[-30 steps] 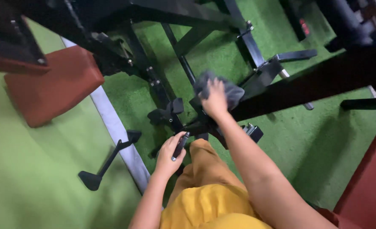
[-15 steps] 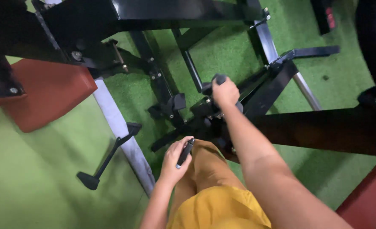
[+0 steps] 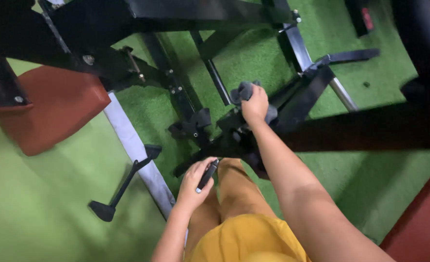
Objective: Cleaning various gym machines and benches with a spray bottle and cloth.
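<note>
My right hand [image 3: 254, 104] presses a grey cloth [image 3: 244, 90] against the low black steel frame [image 3: 302, 92] of a gym machine, near where several bars meet. My left hand [image 3: 194, 185] is closed around a small dark slim object [image 3: 207, 174], held just above my knee. My legs in mustard-yellow trousers [image 3: 239, 213] fill the bottom middle of the view.
Green artificial turf [image 3: 350, 170] covers the floor, with a pale grey strip [image 3: 132, 145] running across it. A red padded seat [image 3: 50, 106] sits at the left, another red pad [image 3: 418, 218] at the lower right. Black machine beams [image 3: 360, 128] cross overhead. A black foot lever [image 3: 120, 187] lies by the strip.
My right hand with the cloth has shifted slightly up and back along the frame joint, showing more of the cloth. My left hand stays put. The view has tilted a little.
</note>
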